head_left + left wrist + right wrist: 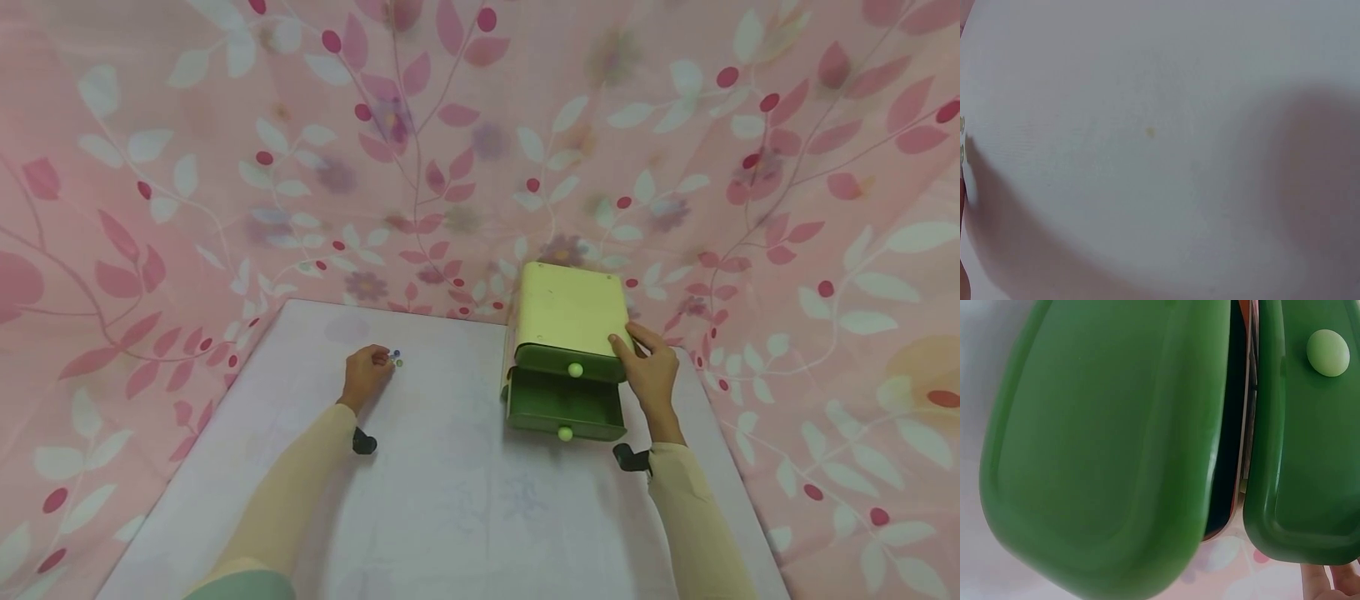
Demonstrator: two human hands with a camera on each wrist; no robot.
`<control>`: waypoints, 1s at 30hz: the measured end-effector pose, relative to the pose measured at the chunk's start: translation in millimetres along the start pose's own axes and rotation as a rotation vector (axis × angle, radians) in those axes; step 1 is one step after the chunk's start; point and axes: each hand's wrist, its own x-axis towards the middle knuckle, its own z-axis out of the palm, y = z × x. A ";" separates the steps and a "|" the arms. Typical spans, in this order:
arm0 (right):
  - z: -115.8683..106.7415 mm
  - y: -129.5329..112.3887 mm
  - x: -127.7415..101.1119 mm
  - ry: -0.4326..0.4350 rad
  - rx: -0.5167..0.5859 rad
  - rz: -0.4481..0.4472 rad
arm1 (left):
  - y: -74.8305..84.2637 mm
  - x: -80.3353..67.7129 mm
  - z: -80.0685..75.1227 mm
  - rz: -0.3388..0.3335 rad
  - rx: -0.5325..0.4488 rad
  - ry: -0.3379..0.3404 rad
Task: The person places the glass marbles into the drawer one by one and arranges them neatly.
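A small drawer cabinet (573,308) with a pale yellow top and green drawers stands at the back right. Its lower drawer (566,427) is pulled out, while the upper drawer (551,360) sits in place. My right hand (651,367) grips the cabinet's front right corner, thumb on top and fingers along the side. Fingers (1316,581) show below the upper drawer front in the right wrist view. At the back left, my left hand (366,372) has bent fingers right at several small glass marbles (399,363); I cannot tell whether it pinches one.
A pale cloth covers the table (442,500). Pink leaf-patterned fabric (450,150) hangs behind and at both sides, close to the cabinet's back. Round light green knobs (565,433) stick out from the drawer fronts. The left wrist view shows mostly tablecloth and shadow.
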 end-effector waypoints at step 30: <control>1.5 10.1 1.0 0.022 0.005 0.002 | -2.0 -1.0 3.8 0.018 0.059 0.023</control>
